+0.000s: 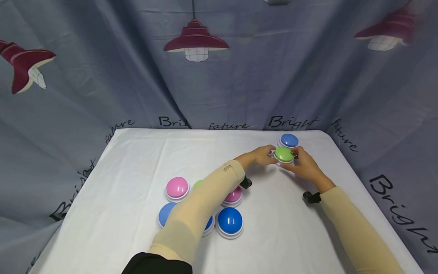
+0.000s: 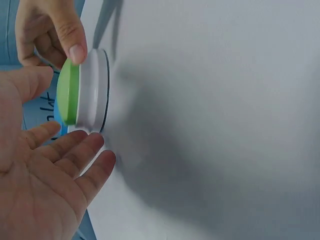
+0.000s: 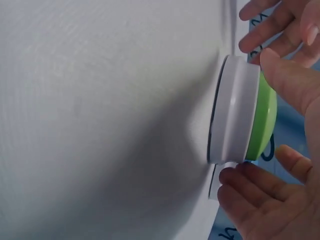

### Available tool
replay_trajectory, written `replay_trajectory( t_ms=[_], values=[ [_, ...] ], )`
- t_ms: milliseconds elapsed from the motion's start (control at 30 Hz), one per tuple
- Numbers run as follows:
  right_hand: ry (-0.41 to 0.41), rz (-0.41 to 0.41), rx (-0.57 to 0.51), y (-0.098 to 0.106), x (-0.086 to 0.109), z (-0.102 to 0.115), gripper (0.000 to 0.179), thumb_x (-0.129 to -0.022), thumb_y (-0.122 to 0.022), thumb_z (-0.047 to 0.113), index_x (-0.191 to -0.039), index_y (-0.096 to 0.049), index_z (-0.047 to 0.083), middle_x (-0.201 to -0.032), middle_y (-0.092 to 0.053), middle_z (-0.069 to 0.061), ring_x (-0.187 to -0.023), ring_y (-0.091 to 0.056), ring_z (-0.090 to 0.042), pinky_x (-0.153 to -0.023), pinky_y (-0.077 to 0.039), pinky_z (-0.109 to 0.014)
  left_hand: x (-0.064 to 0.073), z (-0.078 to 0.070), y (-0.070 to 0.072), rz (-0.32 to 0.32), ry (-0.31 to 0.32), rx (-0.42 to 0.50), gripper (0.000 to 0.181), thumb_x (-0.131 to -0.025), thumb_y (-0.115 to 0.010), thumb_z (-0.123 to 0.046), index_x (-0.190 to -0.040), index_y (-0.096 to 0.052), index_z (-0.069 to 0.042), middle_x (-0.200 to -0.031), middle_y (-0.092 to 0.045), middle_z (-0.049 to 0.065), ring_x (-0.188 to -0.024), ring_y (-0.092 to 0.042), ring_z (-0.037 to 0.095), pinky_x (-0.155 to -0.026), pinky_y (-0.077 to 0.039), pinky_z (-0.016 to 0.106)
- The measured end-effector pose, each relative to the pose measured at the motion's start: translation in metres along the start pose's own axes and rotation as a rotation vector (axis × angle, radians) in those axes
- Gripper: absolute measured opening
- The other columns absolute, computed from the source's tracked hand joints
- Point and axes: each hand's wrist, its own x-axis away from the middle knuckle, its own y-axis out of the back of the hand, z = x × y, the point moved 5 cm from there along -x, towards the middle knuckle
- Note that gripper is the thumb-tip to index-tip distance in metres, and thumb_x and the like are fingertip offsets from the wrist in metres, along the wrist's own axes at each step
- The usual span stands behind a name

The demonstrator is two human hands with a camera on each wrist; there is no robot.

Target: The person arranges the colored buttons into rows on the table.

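A push button with a green dome on a white round base (image 1: 284,154) is between the two hands at the far right of the table. My right hand (image 1: 306,165) holds it, with the thumb on one side of the rim and the fingers on the opposite side in the right wrist view. My left hand (image 1: 261,155) is at its left side; in the left wrist view the fingers (image 2: 82,165) are spread loosely beside the white base, and contact is unclear. A light blue button (image 1: 289,140) stands directly behind the green one.
Nearer the front are a pink button (image 1: 177,187), a magenta button (image 1: 233,196), a dark blue button (image 1: 230,221) and a light blue button (image 1: 167,213). The left sleeve (image 1: 202,205) partly covers several. White cloth (image 1: 273,236) covers the table; a printed curtain (image 1: 239,87) hangs behind.
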Motion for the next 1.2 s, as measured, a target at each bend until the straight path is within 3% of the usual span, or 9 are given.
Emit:
replay_trajectory(
  t_ms=[167,433,733,833,1000,1200],
  values=[
    [-0.010,0.011,-0.016,-0.012,-0.003,-0.002,0.095,-0.082,-0.075,0.055,-0.138,-0.031,-0.008,-0.135,-0.044,-0.033,-0.123,-0.045,-0.046,-0.102,-0.038,-0.061,0.000,0.002,-0.008,-0.002,0.016,-0.027,0.064,-0.098,-0.061,-0.030,-0.150,-0.037,-0.003,-0.144,-0.050,0.013,-0.131,-0.047,0.019,-0.107,-0.036,0.024],
    [0.013,-0.015,-0.009,-0.019,-0.008,0.001,0.077,-0.088,-0.076,0.035,-0.136,-0.034,-0.008,-0.128,-0.048,-0.031,-0.112,-0.051,-0.042,-0.094,-0.043,-0.056,0.004,0.005,-0.009,-0.021,0.037,-0.020,0.063,-0.098,-0.061,-0.030,-0.150,-0.036,-0.004,-0.147,-0.048,0.012,-0.134,-0.045,0.021,-0.109,-0.035,0.027],
    [0.026,-0.060,-0.002,-0.021,-0.001,0.001,0.072,-0.087,-0.077,0.038,-0.131,-0.040,-0.005,-0.117,-0.054,-0.026,-0.101,-0.053,-0.036,-0.084,-0.046,-0.049,0.007,0.006,-0.014,-0.018,0.046,-0.065,0.062,-0.101,-0.056,-0.036,-0.151,-0.036,-0.007,-0.150,-0.045,0.009,-0.138,-0.041,0.019,-0.111,-0.033,0.027],
    [0.059,-0.074,-0.006,-0.018,0.006,0.006,0.072,-0.086,-0.078,0.039,-0.130,-0.041,-0.005,-0.119,-0.055,-0.026,-0.102,-0.054,-0.037,-0.084,-0.047,-0.051,0.012,0.004,-0.012,-0.023,0.021,-0.074,0.059,-0.101,-0.056,-0.035,-0.150,-0.038,-0.006,-0.143,-0.052,0.010,-0.130,-0.048,0.018,-0.106,-0.038,0.025],
    [0.124,-0.073,-0.014,-0.014,0.019,0.016,0.069,-0.084,-0.081,0.034,-0.127,-0.043,-0.004,-0.121,-0.056,-0.027,-0.108,-0.056,-0.041,-0.089,-0.048,-0.055,0.024,0.000,-0.004,-0.019,-0.035,-0.068,0.056,-0.101,-0.056,-0.034,-0.147,-0.042,-0.005,-0.119,-0.064,0.009,-0.102,-0.059,0.014,-0.084,-0.047,0.021],
    [0.176,-0.061,-0.030,-0.012,0.038,0.029,0.067,-0.081,-0.083,0.032,-0.125,-0.045,-0.001,-0.121,-0.058,-0.022,-0.110,-0.058,-0.040,-0.093,-0.047,-0.056,0.045,-0.009,0.005,0.034,-0.070,-0.079,0.052,-0.103,-0.053,-0.031,-0.146,-0.043,-0.004,-0.121,-0.065,0.012,-0.104,-0.061,0.015,-0.086,-0.048,0.021]
  ],
)
